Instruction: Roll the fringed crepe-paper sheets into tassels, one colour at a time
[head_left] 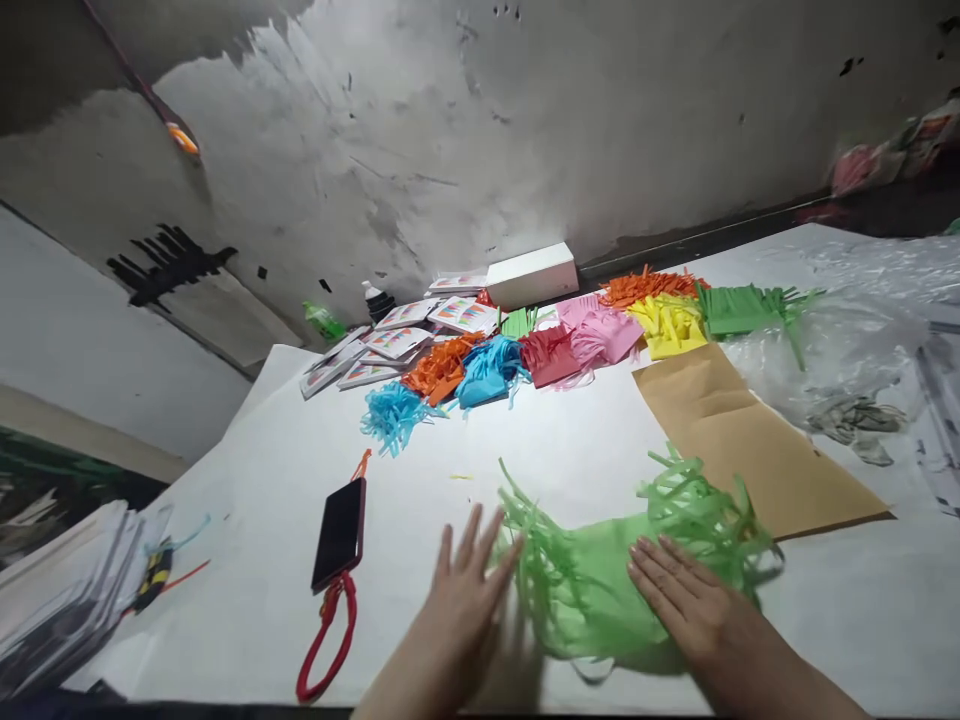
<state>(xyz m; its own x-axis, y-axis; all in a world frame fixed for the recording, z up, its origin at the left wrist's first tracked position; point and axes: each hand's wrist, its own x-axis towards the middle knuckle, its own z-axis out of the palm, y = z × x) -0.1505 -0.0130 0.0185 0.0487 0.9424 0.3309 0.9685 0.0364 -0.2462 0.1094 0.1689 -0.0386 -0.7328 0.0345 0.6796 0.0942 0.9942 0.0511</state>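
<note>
Fringed green paper (604,560), long axis nearly nine-to-three; right hand (694,605) nearer, fingers flat atop; left hand (466,585) at nine o'clock, fingers spread.

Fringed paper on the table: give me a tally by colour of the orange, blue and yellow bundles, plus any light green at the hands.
Front orange bundle and rear orange bundle: 2
Left blue bundle and right blue bundle: 2
Yellow bundle: 1
Light green bundle under the right hand: 1
Total: 6
</note>
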